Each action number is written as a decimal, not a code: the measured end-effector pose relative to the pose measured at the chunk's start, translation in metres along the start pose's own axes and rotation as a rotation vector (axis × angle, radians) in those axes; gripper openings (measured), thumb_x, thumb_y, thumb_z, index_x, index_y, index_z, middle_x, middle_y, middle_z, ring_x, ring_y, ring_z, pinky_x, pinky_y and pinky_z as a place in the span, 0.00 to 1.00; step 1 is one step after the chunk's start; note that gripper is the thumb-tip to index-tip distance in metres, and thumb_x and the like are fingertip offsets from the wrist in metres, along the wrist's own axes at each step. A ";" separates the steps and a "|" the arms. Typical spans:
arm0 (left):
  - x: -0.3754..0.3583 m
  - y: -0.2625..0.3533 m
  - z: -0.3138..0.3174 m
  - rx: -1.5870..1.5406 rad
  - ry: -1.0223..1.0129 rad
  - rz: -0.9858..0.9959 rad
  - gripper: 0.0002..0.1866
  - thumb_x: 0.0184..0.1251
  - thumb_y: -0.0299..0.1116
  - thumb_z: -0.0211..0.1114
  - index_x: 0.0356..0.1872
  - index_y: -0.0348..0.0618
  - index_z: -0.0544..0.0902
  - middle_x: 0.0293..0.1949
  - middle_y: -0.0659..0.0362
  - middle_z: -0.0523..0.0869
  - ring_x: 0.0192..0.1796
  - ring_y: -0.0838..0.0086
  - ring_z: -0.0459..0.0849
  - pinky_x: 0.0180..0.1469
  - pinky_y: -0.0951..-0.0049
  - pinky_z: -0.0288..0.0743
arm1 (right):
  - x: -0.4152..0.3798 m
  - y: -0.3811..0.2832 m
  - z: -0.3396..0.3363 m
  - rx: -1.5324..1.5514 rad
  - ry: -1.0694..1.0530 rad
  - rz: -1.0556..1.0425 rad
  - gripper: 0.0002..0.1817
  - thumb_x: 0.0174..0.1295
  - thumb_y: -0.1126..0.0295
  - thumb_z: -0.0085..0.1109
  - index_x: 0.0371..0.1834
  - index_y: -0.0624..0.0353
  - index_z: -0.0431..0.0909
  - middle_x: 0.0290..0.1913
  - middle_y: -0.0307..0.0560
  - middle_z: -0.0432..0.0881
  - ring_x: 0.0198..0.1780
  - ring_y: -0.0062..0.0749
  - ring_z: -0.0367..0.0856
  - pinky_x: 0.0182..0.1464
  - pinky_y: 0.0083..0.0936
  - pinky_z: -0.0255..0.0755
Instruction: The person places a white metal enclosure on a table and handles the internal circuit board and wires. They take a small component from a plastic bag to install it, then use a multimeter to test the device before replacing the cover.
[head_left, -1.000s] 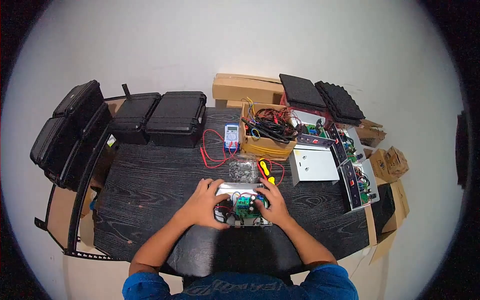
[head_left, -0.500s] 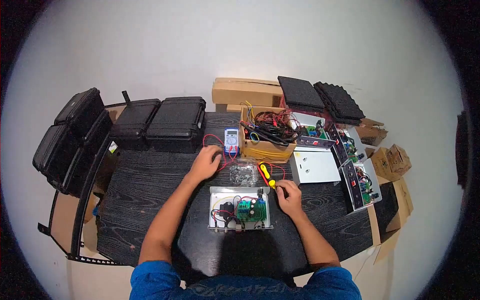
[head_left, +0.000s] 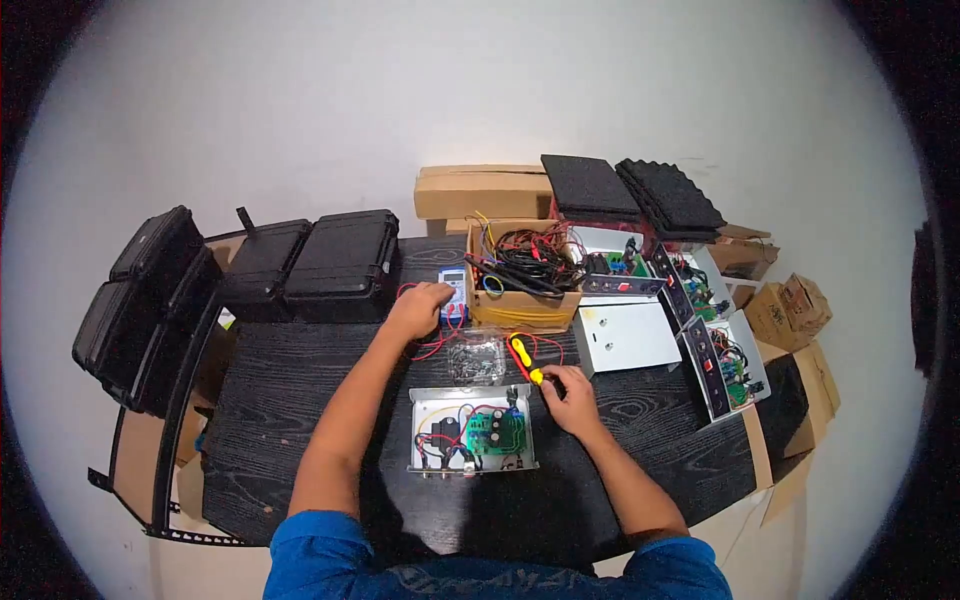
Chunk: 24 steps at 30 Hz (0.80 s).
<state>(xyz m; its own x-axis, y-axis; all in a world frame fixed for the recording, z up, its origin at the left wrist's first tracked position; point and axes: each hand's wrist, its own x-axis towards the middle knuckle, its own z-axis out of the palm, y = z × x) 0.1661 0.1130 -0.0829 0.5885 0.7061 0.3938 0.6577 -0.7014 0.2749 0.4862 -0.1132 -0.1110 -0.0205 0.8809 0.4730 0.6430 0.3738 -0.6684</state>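
Left hand (head_left: 418, 308) rests curled on the multimeter (head_left: 453, 290); right hand (head_left: 568, 398) grips the yellow screwdriver (head_left: 525, 358) beside the open metal box (head_left: 472, 429).

The multimeter (head_left: 453, 290) is partly covered by the left hand (head_left: 418, 308) at its 9 o'clock side; its display cannot be read. The screwdriver (head_left: 524, 359) tip is hidden under the right hand (head_left: 570, 395). The circuit board (head_left: 494, 432) components are too small to be identified.
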 end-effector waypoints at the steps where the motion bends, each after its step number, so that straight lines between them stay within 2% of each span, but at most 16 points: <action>1: 0.000 -0.002 0.002 -0.014 0.006 -0.023 0.24 0.63 0.20 0.55 0.61 0.37 0.84 0.62 0.44 0.86 0.66 0.48 0.81 0.70 0.53 0.74 | 0.000 0.000 0.001 0.004 0.000 0.013 0.14 0.66 0.68 0.65 0.52 0.61 0.84 0.49 0.55 0.86 0.54 0.52 0.83 0.59 0.41 0.76; 7: 0.005 -0.017 0.014 -0.064 0.052 0.001 0.26 0.64 0.20 0.55 0.64 0.37 0.82 0.61 0.41 0.85 0.65 0.48 0.81 0.72 0.54 0.71 | 0.000 0.002 0.002 -0.020 -0.017 0.054 0.14 0.66 0.67 0.66 0.52 0.59 0.84 0.48 0.55 0.85 0.54 0.53 0.83 0.59 0.41 0.76; 10: 0.003 -0.003 0.005 -0.081 0.025 -0.140 0.25 0.66 0.21 0.55 0.65 0.36 0.81 0.62 0.41 0.85 0.66 0.48 0.80 0.72 0.55 0.71 | -0.001 0.003 0.002 -0.025 -0.011 0.046 0.14 0.66 0.67 0.66 0.52 0.59 0.84 0.48 0.55 0.85 0.54 0.53 0.82 0.60 0.41 0.76; 13: 0.003 -0.009 0.013 -0.065 0.079 -0.082 0.26 0.66 0.22 0.54 0.67 0.39 0.81 0.59 0.43 0.86 0.62 0.48 0.81 0.69 0.54 0.74 | 0.000 0.003 0.003 -0.020 -0.012 0.050 0.14 0.66 0.67 0.66 0.52 0.59 0.84 0.48 0.54 0.85 0.55 0.52 0.82 0.60 0.41 0.76; 16: 0.004 -0.015 0.016 -0.082 0.090 -0.036 0.26 0.64 0.21 0.55 0.65 0.38 0.82 0.60 0.42 0.85 0.63 0.47 0.81 0.69 0.53 0.74 | 0.000 0.000 0.002 -0.025 -0.004 0.050 0.14 0.66 0.67 0.66 0.52 0.58 0.84 0.49 0.54 0.85 0.55 0.52 0.82 0.60 0.41 0.75; 19: 0.003 -0.012 0.003 -0.073 0.224 0.079 0.21 0.61 0.24 0.60 0.57 0.39 0.85 0.57 0.42 0.85 0.62 0.47 0.81 0.66 0.53 0.76 | 0.000 0.003 0.003 -0.030 0.000 0.054 0.14 0.65 0.67 0.66 0.52 0.58 0.84 0.49 0.54 0.86 0.55 0.52 0.82 0.61 0.41 0.75; 22: -0.019 0.015 -0.034 0.063 -0.005 -0.135 0.17 0.57 0.31 0.67 0.49 0.40 0.86 0.53 0.44 0.84 0.60 0.47 0.81 0.63 0.54 0.79 | 0.000 0.007 0.004 -0.014 0.002 0.039 0.14 0.65 0.67 0.66 0.52 0.58 0.84 0.49 0.54 0.86 0.55 0.52 0.82 0.60 0.42 0.75; 23: -0.029 0.000 -0.025 0.069 -0.020 -0.075 0.18 0.53 0.39 0.72 0.44 0.43 0.87 0.48 0.47 0.83 0.58 0.49 0.81 0.60 0.54 0.80 | 0.000 0.006 0.004 -0.013 0.000 0.056 0.14 0.65 0.67 0.66 0.52 0.58 0.84 0.49 0.54 0.86 0.55 0.52 0.83 0.60 0.42 0.75; 24: -0.036 0.012 -0.032 0.119 -0.149 -0.113 0.18 0.53 0.40 0.72 0.44 0.43 0.87 0.48 0.48 0.84 0.58 0.49 0.81 0.60 0.53 0.80 | 0.000 0.003 0.003 -0.011 -0.005 0.075 0.14 0.65 0.67 0.66 0.52 0.58 0.84 0.48 0.54 0.86 0.54 0.52 0.83 0.60 0.42 0.75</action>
<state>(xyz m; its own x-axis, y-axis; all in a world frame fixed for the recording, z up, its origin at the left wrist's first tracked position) 0.1379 0.0755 -0.0658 0.5652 0.7924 0.2295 0.7691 -0.6067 0.2009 0.4862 -0.1109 -0.1143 0.0238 0.9078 0.4188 0.6517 0.3036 -0.6951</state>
